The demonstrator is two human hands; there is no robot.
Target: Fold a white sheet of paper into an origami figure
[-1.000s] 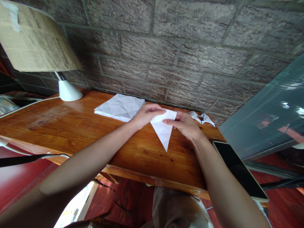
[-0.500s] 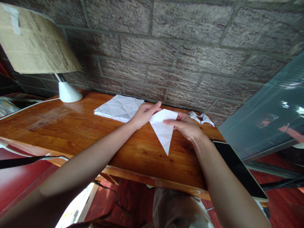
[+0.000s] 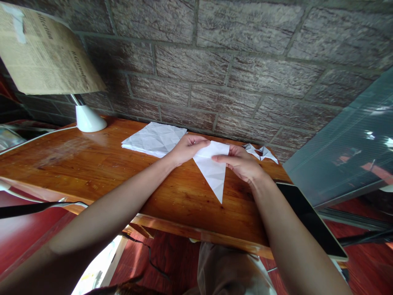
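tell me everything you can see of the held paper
The paper is white and matte, folded into a pointed kite-like shape, with faint creases. Its broad end faces the wall, its sharp tip the near edge of the table. The left hand touches its upper left edge; the right hand grips its right side, thumb on top. Whether it touches the table is unclear.

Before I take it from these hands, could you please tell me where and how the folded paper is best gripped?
I'd pinch the folded paper flat near its pointed tip, coming from the near edge of the table: the tip points that way and looks free, while the left hand and right hand are both at the wider far end.
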